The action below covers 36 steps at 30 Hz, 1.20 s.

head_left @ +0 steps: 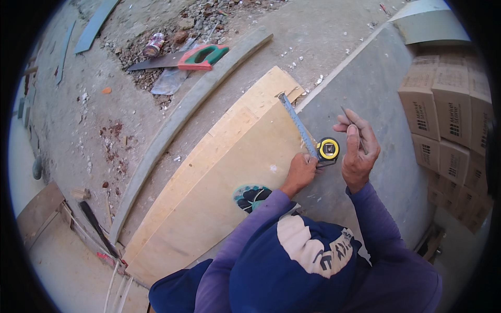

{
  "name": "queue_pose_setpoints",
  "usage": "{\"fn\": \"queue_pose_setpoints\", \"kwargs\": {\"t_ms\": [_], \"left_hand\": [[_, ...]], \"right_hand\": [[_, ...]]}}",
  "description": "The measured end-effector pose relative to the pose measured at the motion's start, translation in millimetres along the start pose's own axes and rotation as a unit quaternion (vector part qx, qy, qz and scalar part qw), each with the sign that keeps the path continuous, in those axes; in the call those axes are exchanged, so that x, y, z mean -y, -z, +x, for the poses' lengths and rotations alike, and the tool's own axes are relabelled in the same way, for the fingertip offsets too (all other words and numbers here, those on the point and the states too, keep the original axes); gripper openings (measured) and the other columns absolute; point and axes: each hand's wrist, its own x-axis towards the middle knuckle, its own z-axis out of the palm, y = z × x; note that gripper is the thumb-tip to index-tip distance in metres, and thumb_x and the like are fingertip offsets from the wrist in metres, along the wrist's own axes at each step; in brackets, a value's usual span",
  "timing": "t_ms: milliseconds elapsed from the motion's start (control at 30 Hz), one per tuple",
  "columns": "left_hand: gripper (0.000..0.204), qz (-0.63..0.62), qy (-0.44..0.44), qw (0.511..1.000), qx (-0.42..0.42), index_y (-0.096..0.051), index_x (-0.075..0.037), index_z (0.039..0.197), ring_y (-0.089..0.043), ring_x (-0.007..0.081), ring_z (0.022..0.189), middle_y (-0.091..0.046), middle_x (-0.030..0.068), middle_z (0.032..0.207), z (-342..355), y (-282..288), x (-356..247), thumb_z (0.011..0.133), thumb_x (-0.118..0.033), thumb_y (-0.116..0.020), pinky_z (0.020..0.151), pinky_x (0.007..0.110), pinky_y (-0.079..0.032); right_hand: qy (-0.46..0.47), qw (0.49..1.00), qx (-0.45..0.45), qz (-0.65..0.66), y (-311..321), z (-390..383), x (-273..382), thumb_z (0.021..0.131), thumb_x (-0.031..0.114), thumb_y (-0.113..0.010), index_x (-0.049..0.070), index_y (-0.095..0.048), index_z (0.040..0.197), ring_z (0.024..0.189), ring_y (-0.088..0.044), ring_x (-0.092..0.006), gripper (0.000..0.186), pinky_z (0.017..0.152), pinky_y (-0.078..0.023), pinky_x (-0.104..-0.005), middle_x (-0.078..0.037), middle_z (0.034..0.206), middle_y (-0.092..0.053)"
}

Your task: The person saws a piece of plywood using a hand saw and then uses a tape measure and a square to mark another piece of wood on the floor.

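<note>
A yellow-and-black tape measure [328,149] has its blade [296,123] pulled out across a pale wooden board [209,193], its hook near the board's far end. My left hand [301,172] is closed at the tape's case, gripping it low by the blade. My right hand [358,148], right of the case, has its fingers curled round a thin pencil-like stick [345,112]. Another strip of plywood [276,78] lies along the board's upper edge. Under my left forearm a patterned shoe [248,197] rests on the board.
A long curved grey strip [195,101] lies left of the boards. A red-and-green handled saw [201,57] rests by gravel and a plastic bag [168,83]. Stacked cardboard boxes [451,112] stand at right beside a grey slab [381,78]. More offcuts [39,214] lie at left.
</note>
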Motion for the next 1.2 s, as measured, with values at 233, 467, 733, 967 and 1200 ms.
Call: {"fn": "queue_pose_setpoints", "kwargs": {"t_ms": [233,467,733,967,1200], "left_hand": [[0.041,0.21,-0.13,0.964,-0.096,-0.072,0.01,0.08,-0.07,0.0291,0.062,-0.071,0.0238,0.07,-48,102,-88,0.101,-0.023,-0.06,0.065,0.043,-0.055],[0.019,0.479,-0.272,0.828,-0.109,-0.074,0.003,0.115,-0.063,0.0272,0.085,-0.062,0.0148,0.093,-159,249,-219,0.107,-0.008,-0.061,0.081,0.04,-0.052],[0.025,0.311,-0.144,0.909,-0.236,-0.069,-0.002,0.105,-0.066,0.0146,0.087,-0.072,0.0071,0.098,-286,329,-168,0.115,-0.019,-0.053,0.078,0.032,-0.053],[0.031,0.398,0.098,0.896,-0.172,-0.069,-0.003,0.092,-0.059,0.011,0.073,-0.066,0.0013,0.079,-329,390,-103,0.109,-0.026,-0.06,0.068,0.03,-0.049],[0.029,0.361,0.239,0.893,-0.125,-0.074,-0.001,0.089,-0.06,0.0125,0.073,-0.067,0.0017,0.077,-348,401,-102,0.103,-0.024,-0.065,0.069,0.033,-0.05]], "right_hand": [[-0.095,0.995,0.018,0.0,30,9,-35,0.106,0.005,-0.066,-0.005,-0.069,0.115,0.086,-0.074,-0.0142,0.014,0.082,-0.06,-0.0285,-0.011,0.099,-0.076],[-0.024,0.981,0.159,-0.112,-32,-49,-104,0.092,0.002,-0.075,-0.001,-0.074,0.102,0.081,-0.076,-0.0221,0.01,0.078,-0.061,-0.0358,-0.014,0.095,-0.076],[0.089,0.974,0.173,-0.119,-41,-48,-108,0.09,0.001,-0.076,0.0,-0.076,0.102,0.089,-0.076,-0.0293,0.012,0.08,-0.06,-0.0376,-0.017,0.097,-0.076],[-0.078,0.988,0.126,-0.038,-48,-66,-130,0.099,0.008,-0.074,-0.001,-0.073,0.103,0.08,-0.073,-0.0127,0.01,0.073,-0.058,-0.0298,-0.008,0.087,-0.075],[-0.041,0.992,0.1,-0.07,-54,-70,-131,0.098,0.008,-0.074,0.0,-0.073,0.103,0.08,-0.074,-0.0139,0.01,0.073,-0.058,-0.0305,-0.01,0.087,-0.075]]}}
